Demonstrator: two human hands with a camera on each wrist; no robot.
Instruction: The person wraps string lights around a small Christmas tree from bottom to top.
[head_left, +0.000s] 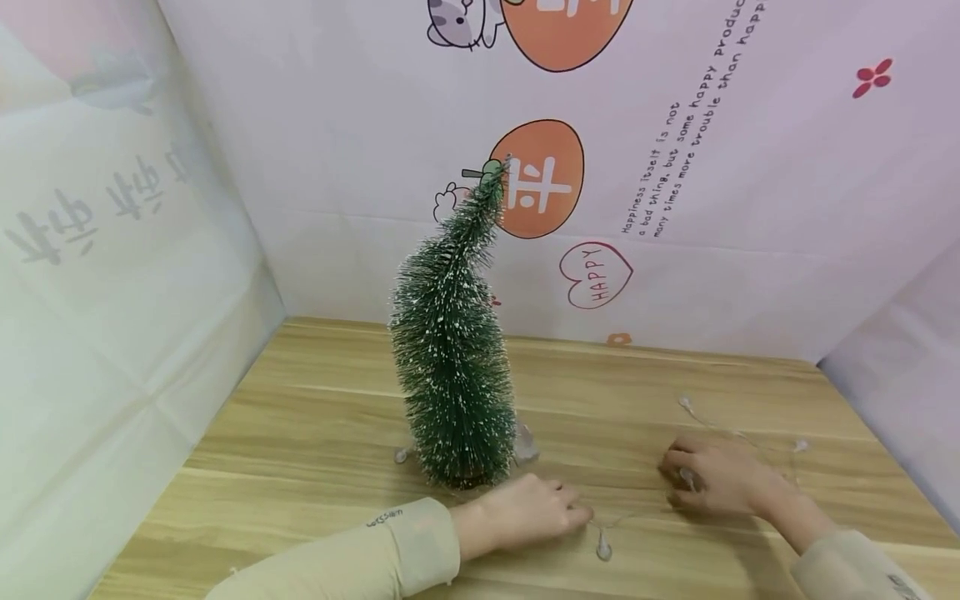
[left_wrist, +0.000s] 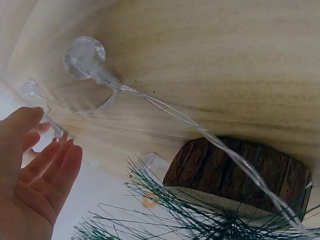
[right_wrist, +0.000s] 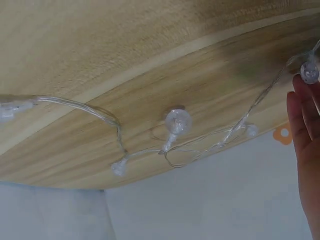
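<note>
We note: left hand (head_left: 528, 508) beside green tree (head_left: 457, 358), fingers loosely extended, gripping nothing. At the right hand (head_left: 720, 479), 1 clear bulb (head_left: 686, 477) sits by the fingers; we cannot tell whether it is pinched. Light string (left_wrist: 245, 167) trails along the tabletop (head_left: 315, 417) past the tree.

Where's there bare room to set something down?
On the pale wooden table, bare patches lie between its left edge and the bushy, white-tipped green tree, and right of the tree along the pinkish printed backdrop. It's crowded nearer the front: the string of clear round bulbs runs past the left hand to the right hand.
</note>
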